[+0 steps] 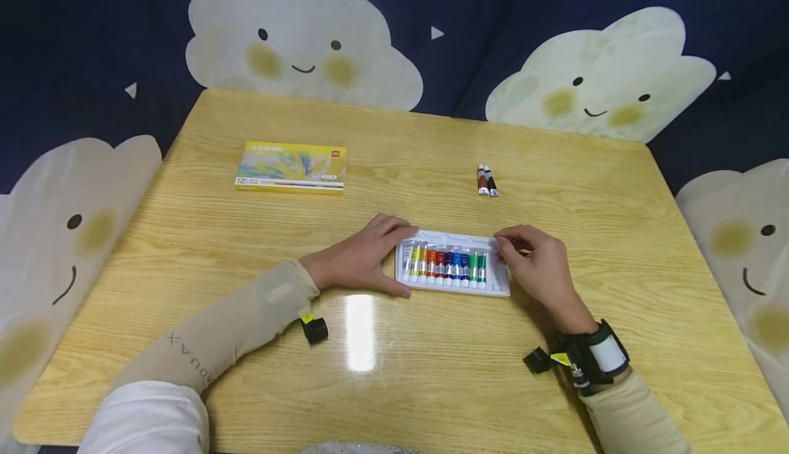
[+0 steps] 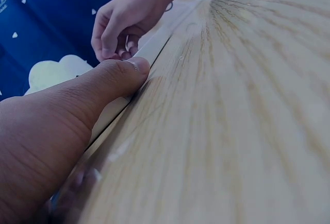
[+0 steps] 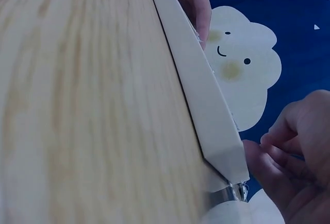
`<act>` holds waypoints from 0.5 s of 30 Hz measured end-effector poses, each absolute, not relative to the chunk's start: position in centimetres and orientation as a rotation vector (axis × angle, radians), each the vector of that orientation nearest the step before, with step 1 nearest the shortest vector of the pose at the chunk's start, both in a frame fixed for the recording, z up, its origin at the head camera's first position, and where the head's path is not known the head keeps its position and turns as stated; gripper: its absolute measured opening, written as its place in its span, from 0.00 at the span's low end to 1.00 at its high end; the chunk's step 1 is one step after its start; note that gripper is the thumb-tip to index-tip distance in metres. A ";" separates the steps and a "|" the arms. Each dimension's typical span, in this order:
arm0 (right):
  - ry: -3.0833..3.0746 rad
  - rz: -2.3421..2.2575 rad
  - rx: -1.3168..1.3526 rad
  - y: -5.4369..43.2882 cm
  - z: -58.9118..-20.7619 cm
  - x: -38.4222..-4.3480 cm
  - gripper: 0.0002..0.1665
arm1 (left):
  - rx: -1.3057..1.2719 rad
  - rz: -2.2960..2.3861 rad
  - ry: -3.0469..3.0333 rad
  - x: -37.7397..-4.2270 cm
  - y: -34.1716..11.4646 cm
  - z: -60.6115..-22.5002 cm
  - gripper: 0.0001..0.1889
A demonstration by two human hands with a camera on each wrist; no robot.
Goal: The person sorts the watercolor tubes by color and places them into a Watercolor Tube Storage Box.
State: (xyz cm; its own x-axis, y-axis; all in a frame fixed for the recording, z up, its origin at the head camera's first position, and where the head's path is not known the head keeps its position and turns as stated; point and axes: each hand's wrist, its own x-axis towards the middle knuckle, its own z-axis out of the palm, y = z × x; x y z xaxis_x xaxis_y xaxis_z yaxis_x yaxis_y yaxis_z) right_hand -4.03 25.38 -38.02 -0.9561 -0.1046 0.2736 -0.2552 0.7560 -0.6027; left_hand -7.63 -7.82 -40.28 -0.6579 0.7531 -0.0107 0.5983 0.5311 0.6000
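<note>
A white tray (image 1: 498, 281) of small paint tubes (image 1: 448, 266) lies on the table in the head view, its tubes in a row from pale and yellow through red and blue to green. My left hand (image 1: 364, 255) grips the tray's left end, thumb along the near edge and fingers at the far edge. At the far right corner, the thumb and curled fingers of my right hand (image 1: 537, 262) pinch the tray's rim. In the right wrist view, that thumb (image 3: 260, 165) meets the white side of the tray (image 3: 206, 95). The tray's left end is partly hidden by the left hand.
Two loose paint tubes (image 1: 487, 180), one reddish brown and one black, lie behind the tray to the right. A yellow paint box (image 1: 290, 168) lies at the back left. Dark cloth with cloud faces (image 1: 305, 36) hangs around the wooden table (image 1: 431, 379).
</note>
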 end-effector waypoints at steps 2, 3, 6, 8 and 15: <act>-2.730 0.987 0.295 25.4 -38.0 -4.3 0.07 | 1.132 0.824 2.509 -7.7 -7.8 -40.2 0.60; -2.730 0.989 0.300 25.3 -38.0 -4.4 0.07 | 1.131 0.823 2.510 -7.7 -7.8 -40.2 0.60; -2.737 0.985 0.309 25.4 -38.0 -4.8 0.07 | 1.125 0.824 2.505 -7.7 -7.8 -40.2 0.60; -2.742 0.963 0.318 25.5 -37.9 -5.1 0.06 | 1.122 0.822 2.501 -7.8 -7.8 -40.2 0.60; -2.759 0.883 0.376 26.3 -37.6 -7.2 0.07 | 1.128 0.818 2.498 -7.7 -7.8 -40.3 0.60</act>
State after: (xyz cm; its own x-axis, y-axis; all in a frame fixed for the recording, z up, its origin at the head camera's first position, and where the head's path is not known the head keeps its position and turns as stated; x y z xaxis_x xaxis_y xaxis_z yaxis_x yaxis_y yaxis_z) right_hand -7.23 26.26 -37.59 -0.9430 -0.1743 0.2834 -0.3064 0.7868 -0.5358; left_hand -7.72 -7.79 -40.26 -0.6557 0.7547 -0.0213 0.5958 0.5345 0.5994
